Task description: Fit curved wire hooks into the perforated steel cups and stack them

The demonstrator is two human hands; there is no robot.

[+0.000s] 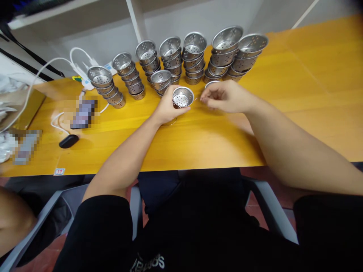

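Note:
My left hand is wrapped round a small perforated metal cup, its open top facing up toward me. Just to the right, my right hand hovers with curled fingers pressed together. A thin pale sliver shows at its fingertips, too small to name. Behind that hand the rim of another metal cup peeks out, mostly hidden. Close behind my left hand stands a short stack of perforated cups. A thin curved line shows on the table below my left hand; I cannot make out what it is.
Several tall stacks of perforated cups line the back of the yellow table. At left lie a phone, white cables and a black oval object. Another person's arm shows at lower left.

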